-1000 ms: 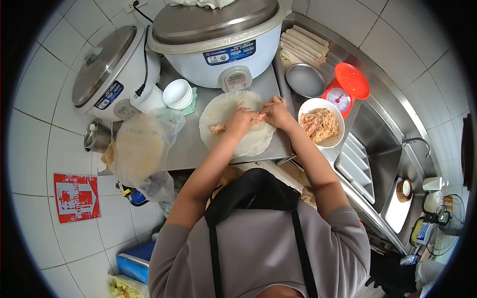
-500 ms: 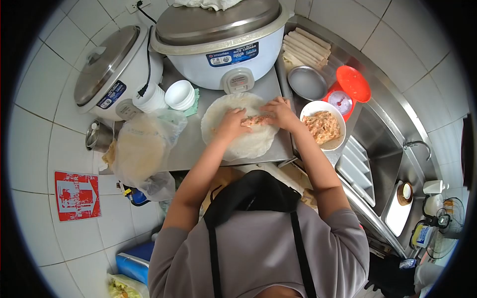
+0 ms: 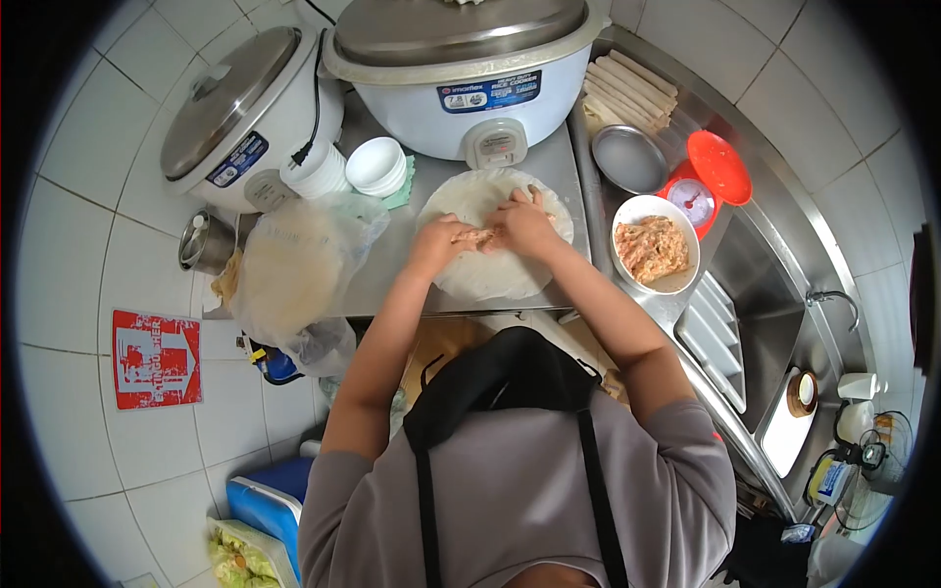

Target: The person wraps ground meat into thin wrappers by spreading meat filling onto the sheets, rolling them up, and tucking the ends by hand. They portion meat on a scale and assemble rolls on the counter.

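A thin round wrapper (image 3: 500,281) lies flat on the steel counter in front of me. Across its middle runs a strip of orange-pink minced filling (image 3: 480,238), partly covered by my hands. My left hand (image 3: 443,243) has its fingers closed around the strip's left end. From the other side, my right hand (image 3: 524,227) grips the filling with thumb and fingers, some fingers reaching over the wrapper's far part. A white bowl (image 3: 693,267) of the same minced mixture stands just right of the wrapper.
Behind stand a large rice cooker (image 3: 461,122) and a second cooker (image 3: 221,162). White bowls (image 3: 375,165) and a plastic bag of wrappers (image 3: 284,279) are at left. At right are stacked rolls (image 3: 627,93), a grey round pan (image 3: 629,159), a red scale (image 3: 694,201) and a sink (image 3: 755,294).
My right hand has moved inward, toward the left hand, and covers more of the filling. The whole view has shifted slightly, with the counter appearing further right.
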Action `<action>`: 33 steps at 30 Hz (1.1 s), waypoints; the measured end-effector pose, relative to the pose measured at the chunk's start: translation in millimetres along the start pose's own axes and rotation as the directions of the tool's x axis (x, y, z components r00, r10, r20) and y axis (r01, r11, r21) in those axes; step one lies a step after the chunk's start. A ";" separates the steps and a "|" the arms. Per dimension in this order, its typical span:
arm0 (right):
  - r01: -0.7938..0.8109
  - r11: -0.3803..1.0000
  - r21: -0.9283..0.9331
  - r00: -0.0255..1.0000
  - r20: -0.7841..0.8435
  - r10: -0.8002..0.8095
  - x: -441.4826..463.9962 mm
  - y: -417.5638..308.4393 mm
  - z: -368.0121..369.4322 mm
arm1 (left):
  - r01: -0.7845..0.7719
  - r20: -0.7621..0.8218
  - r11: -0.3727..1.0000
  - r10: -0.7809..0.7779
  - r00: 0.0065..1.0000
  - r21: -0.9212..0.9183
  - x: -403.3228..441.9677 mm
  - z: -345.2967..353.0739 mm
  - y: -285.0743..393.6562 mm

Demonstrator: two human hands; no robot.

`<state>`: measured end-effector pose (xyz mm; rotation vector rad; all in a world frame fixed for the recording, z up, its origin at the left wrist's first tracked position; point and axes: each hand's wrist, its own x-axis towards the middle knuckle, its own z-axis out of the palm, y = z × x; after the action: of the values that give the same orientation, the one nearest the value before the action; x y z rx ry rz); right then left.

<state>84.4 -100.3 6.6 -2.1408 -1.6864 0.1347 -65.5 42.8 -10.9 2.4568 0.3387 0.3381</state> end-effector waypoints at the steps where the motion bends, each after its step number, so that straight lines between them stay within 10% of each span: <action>1: 0.005 1.000 -0.026 1.000 0.013 -0.005 3.0 -1.4 7.4 | 0.015 0.039 1.000 -0.016 0.999 0.026 2.1 -3.7 1.6; 16: -0.024 0.999 -0.030 0.995 0.095 0.026 22.0 -31.5 14.9 | -0.048 -0.140 0.997 0.040 0.989 -0.057 -25.2 -24.5 -15.0; 25: -0.378 0.743 0.552 0.882 -0.029 0.470 -13.7 63.7 -43.1 | 0.032 -0.173 0.980 -0.067 0.983 -0.196 -33.6 -14.4 -25.1; 33: -0.275 0.894 0.355 0.942 -0.085 0.323 -41.6 81.5 -38.8 | 0.021 -0.200 0.996 -0.039 0.979 -0.091 -38.2 -15.7 -21.3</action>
<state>160.0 -164.7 4.2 -2.0734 -1.1462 0.3281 -109.6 55.6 -18.0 2.3333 0.4365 0.5787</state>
